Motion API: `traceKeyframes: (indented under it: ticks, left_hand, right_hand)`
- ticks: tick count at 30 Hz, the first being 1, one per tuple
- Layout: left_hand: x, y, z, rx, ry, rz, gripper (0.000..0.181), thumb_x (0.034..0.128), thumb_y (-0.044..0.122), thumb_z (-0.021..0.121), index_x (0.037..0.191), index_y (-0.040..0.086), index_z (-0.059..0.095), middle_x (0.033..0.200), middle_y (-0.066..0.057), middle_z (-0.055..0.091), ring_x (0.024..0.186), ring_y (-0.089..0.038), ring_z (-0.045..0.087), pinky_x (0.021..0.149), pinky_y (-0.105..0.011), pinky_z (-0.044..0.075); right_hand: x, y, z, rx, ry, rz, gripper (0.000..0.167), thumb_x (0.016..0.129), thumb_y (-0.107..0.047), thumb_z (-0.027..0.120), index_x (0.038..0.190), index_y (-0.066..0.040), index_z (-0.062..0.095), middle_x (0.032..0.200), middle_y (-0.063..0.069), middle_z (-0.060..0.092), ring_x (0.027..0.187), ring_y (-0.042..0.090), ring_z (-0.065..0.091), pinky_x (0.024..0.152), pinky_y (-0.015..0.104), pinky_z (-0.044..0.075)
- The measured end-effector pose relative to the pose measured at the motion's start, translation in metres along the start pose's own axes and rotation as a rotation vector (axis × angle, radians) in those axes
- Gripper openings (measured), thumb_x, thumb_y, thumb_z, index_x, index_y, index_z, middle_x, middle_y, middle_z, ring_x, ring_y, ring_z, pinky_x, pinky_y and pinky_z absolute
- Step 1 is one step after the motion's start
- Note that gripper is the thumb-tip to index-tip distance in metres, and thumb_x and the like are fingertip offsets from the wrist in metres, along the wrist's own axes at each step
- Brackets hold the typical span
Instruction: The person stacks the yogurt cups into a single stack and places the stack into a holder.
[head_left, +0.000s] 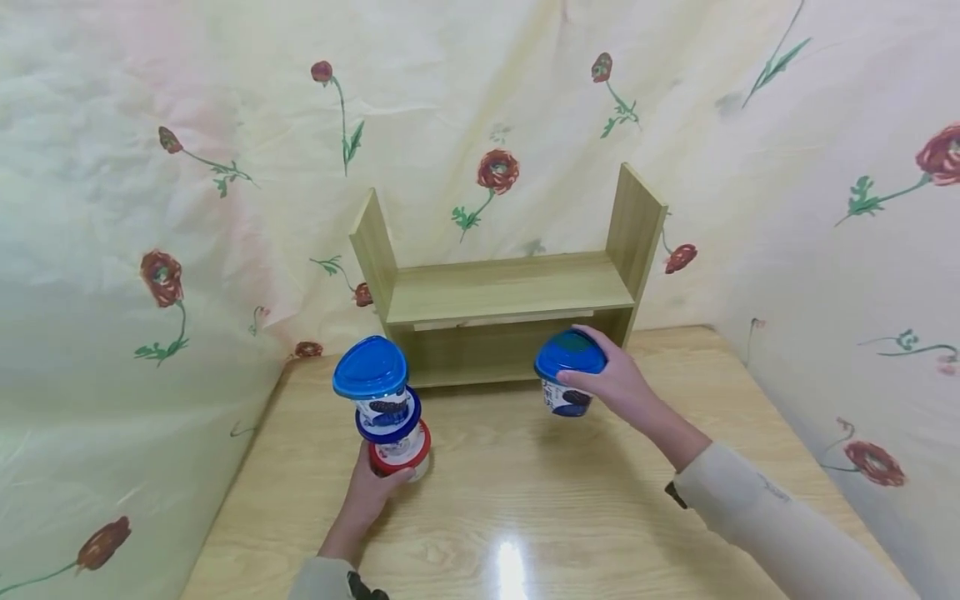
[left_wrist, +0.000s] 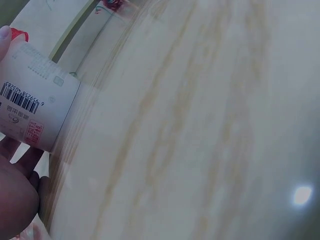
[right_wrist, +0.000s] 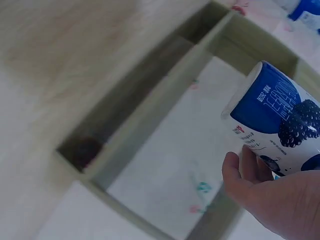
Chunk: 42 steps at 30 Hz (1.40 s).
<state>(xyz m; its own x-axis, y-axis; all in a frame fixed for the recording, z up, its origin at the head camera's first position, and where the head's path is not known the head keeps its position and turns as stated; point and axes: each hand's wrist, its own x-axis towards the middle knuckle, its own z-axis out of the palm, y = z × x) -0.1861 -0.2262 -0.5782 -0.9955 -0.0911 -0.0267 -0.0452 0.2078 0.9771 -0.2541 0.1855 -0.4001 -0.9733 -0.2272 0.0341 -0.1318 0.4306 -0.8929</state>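
On the left in the head view, three lidded tubs stand stacked. A red-lidded tub [head_left: 401,447] is lowest, a dark-blue-lidded tub [head_left: 387,421] sits on it, and a bright-blue-lidded tub [head_left: 371,375] is on top. My left hand [head_left: 369,490] grips the lowest one. Its white side, a barcode label [left_wrist: 30,95], shows in the left wrist view; whether its base touches the table is unclear. My right hand [head_left: 611,379] holds another blue-lidded yogurt tub [head_left: 570,367] in front of the shelf's right half. Blackberries are printed on that tub [right_wrist: 280,120] in the right wrist view.
A two-tier wooden shelf [head_left: 510,287] with upright side panels stands at the back of the wood-grain table [head_left: 480,492]. Behind it and along both sides hangs a flower-patterned cloth [head_left: 442,108]. A light glare [head_left: 511,567] lies on the table's front.
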Motion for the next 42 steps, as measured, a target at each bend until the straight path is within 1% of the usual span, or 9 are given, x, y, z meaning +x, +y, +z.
traceKeyframes:
  ticks: [5,10,16,21,24,28,33,38,42]
  left_hand:
    - [-0.003,-0.001,-0.001,-0.017,-0.010,-0.005,0.103,0.0798,0.035,0.087,0.157,0.024,0.020,0.157,-0.009,0.036,0.144,-0.036,0.033,0.117,-0.058,0.027]
    - [-0.004,0.000,-0.001,-0.023,-0.017,-0.010,0.101,0.0814,0.032,0.086,0.157,0.024,0.019,0.157,-0.008,0.036,0.144,-0.034,0.034,0.117,-0.058,0.027]
    - [-0.002,0.000,-0.001,-0.023,-0.036,-0.026,0.101,0.0828,0.028,0.085,0.157,0.025,0.018,0.158,-0.008,0.034,0.145,-0.034,0.032,0.117,-0.058,0.027]
    - [-0.010,0.021,0.000,-0.009,-0.043,-0.029,0.102,0.0836,0.025,0.085,0.158,0.018,0.016,0.158,-0.013,0.033,0.144,-0.038,0.031,0.116,-0.061,0.026]
    - [-0.012,0.026,0.000,-0.013,-0.043,-0.023,0.102,0.0835,0.025,0.085,0.158,0.018,0.016,0.158,-0.014,0.033,0.144,-0.039,0.031,0.116,-0.061,0.026]
    - [-0.009,0.017,0.000,-0.013,-0.029,-0.031,0.100,0.0837,0.022,0.085,0.157,0.022,0.017,0.158,-0.010,0.034,0.144,-0.036,0.032,0.117,-0.058,0.027]
    - [-0.005,0.008,-0.001,-0.007,-0.029,-0.040,0.100,0.0841,0.021,0.084,0.158,0.022,0.016,0.159,-0.011,0.033,0.145,-0.036,0.031,0.117,-0.058,0.026]
    - [-0.004,0.003,-0.002,-0.021,-0.038,-0.008,0.100,0.0833,0.024,0.085,0.157,0.023,0.017,0.157,-0.010,0.035,0.145,-0.035,0.032,0.117,-0.058,0.027]
    - [-0.003,0.001,-0.002,-0.025,-0.032,0.021,0.100,0.0810,0.029,0.087,0.155,0.024,0.020,0.155,-0.009,0.039,0.143,-0.035,0.036,0.116,-0.058,0.029]
  right_hand:
    - [0.007,-0.026,0.009,-0.005,-0.014,-0.048,0.087,0.088,-0.043,0.078,0.158,-0.023,0.030,0.150,0.026,0.040,0.130,0.055,0.044,0.091,0.063,0.052]
    - [0.013,-0.054,0.019,0.032,-0.027,-0.061,0.089,0.087,-0.047,0.078,0.158,-0.027,0.029,0.152,0.022,0.038,0.132,0.051,0.043,0.092,0.061,0.052]
    - [0.020,-0.085,0.033,0.064,-0.028,-0.103,0.087,0.087,-0.046,0.078,0.157,-0.025,0.032,0.150,0.018,0.042,0.130,0.047,0.047,0.093,0.061,0.052]
    - [0.027,-0.107,0.045,0.096,-0.029,-0.136,0.084,0.086,-0.047,0.078,0.155,-0.027,0.035,0.149,0.013,0.044,0.129,0.042,0.048,0.092,0.059,0.053]
    - [0.031,-0.119,0.051,0.100,-0.034,-0.149,0.084,0.085,-0.051,0.078,0.154,-0.029,0.036,0.148,0.010,0.045,0.129,0.040,0.048,0.092,0.059,0.053]
    - [0.036,-0.134,0.057,0.096,-0.042,-0.175,0.085,0.084,-0.053,0.078,0.154,-0.029,0.037,0.146,0.008,0.047,0.128,0.038,0.050,0.091,0.058,0.054]
    - [0.041,-0.150,0.065,0.092,-0.046,-0.190,0.088,0.084,-0.052,0.078,0.156,-0.025,0.035,0.147,0.009,0.047,0.128,0.037,0.050,0.091,0.056,0.055]
    - [0.045,-0.163,0.072,0.074,-0.048,-0.185,0.088,0.084,-0.050,0.078,0.156,-0.024,0.034,0.148,0.010,0.046,0.128,0.038,0.050,0.092,0.055,0.054]
    - [0.048,-0.175,0.077,0.063,-0.052,-0.209,0.086,0.085,-0.048,0.078,0.156,-0.022,0.035,0.146,0.011,0.048,0.127,0.037,0.052,0.093,0.054,0.054]
